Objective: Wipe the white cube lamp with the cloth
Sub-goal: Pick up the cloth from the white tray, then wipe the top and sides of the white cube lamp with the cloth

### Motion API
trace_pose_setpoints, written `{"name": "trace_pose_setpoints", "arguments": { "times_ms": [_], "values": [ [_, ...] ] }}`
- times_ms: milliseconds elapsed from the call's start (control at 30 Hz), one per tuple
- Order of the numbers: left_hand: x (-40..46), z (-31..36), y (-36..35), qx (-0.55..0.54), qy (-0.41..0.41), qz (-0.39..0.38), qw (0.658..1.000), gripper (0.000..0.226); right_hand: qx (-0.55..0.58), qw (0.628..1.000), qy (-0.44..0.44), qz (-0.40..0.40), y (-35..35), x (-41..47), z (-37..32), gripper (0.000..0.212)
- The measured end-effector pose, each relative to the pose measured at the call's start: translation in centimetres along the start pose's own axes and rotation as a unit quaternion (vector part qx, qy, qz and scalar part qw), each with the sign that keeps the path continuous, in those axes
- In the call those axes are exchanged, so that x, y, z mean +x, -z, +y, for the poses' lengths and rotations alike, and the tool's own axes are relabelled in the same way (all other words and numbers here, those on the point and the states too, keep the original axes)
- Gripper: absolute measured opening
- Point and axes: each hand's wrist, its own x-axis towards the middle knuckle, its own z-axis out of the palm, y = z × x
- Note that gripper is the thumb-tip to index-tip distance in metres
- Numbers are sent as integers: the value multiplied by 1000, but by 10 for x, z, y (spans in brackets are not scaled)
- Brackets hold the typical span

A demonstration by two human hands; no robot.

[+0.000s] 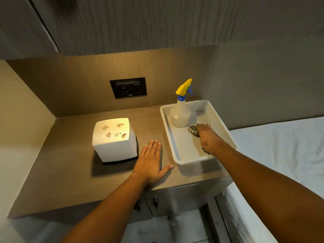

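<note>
The white cube lamp (114, 140) glows on the wooden bedside counter, left of centre, with several brownish smudges on its top face. My left hand (150, 161) lies flat on the counter just right of the lamp, fingers spread, holding nothing. Inside the white tray (177, 155) my right hand (208, 136) reaches onto a small crumpled grey striped cloth (193, 130). Its fingers rest on the cloth and cover most of it; whether they have closed on it is unclear.
A spray bottle (180, 114) with a yellow and blue trigger stands in the tray's far corner. A black wall socket (128, 87) sits behind the lamp. A bed with a white sheet (280, 155) lies at the right. Drawer handles (155, 201) show below the counter edge.
</note>
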Motion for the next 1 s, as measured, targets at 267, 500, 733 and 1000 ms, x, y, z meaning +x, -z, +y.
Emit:
{"name": "trace_pose_setpoints", "arguments": {
  "times_ms": [267,500,733,1000],
  "values": [
    [-10,5,3,-7,32,-25,999,109,68,995,40,63,48,-17,-32,81],
    [-42,11,1,-3,60,-30,998,107,51,985,136,89,90,-35,-89,106],
    [-78,5,37,-16,23,48,998,103,74,968,218,96,99,-42,-162,104],
    [-103,-28,102,21,4,201,979,101,91,961,248,86,81,-36,-237,94]
  ]
}}
